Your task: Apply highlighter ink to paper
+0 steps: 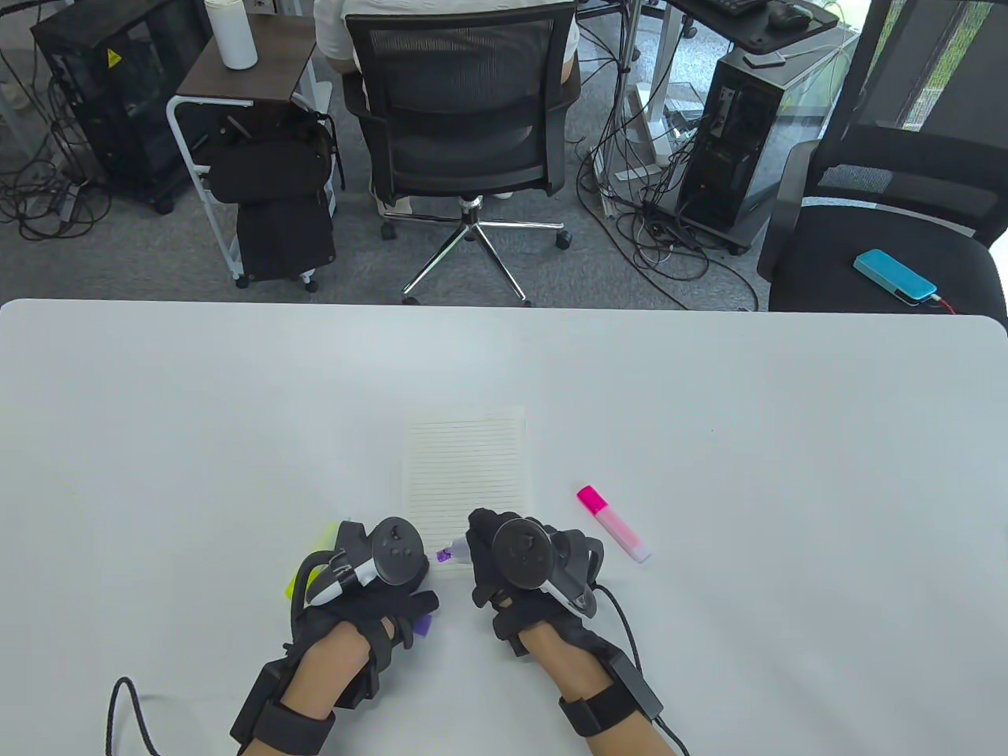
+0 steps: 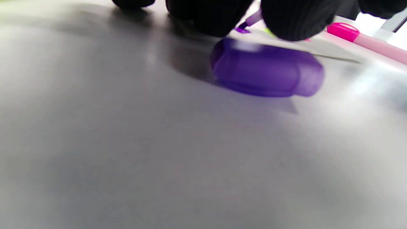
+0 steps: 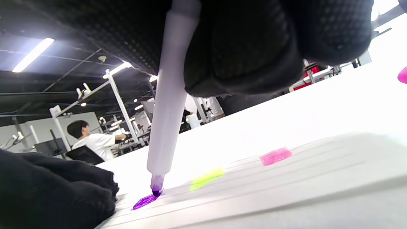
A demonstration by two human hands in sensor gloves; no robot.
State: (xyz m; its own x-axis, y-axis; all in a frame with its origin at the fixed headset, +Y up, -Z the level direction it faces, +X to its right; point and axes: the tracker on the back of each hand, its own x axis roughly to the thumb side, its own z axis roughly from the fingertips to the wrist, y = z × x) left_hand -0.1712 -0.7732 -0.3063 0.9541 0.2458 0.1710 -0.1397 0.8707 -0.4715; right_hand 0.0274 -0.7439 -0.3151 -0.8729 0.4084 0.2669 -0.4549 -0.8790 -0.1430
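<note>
A lined sheet of paper (image 1: 465, 465) lies mid-table. My right hand (image 1: 492, 555) grips a purple highlighter (image 3: 168, 105) almost upright. Its tip (image 1: 445, 555) touches the paper's near left corner, on a short purple mark (image 3: 146, 201). Further along the same lines are a yellow mark (image 3: 206, 178) and a pink mark (image 3: 275, 156). My left hand (image 1: 374, 587) rests on the table just left of the tip, fingers down and holding nothing. The purple cap (image 2: 267, 71) lies loose on the table beside that hand (image 1: 424, 626).
A capped pink highlighter (image 1: 614, 524) lies right of the paper. A yellow highlighter (image 1: 319, 547) shows partly from under my left hand. The white table (image 1: 787, 441) extends on both sides. Office chairs and computers stand beyond its far edge.
</note>
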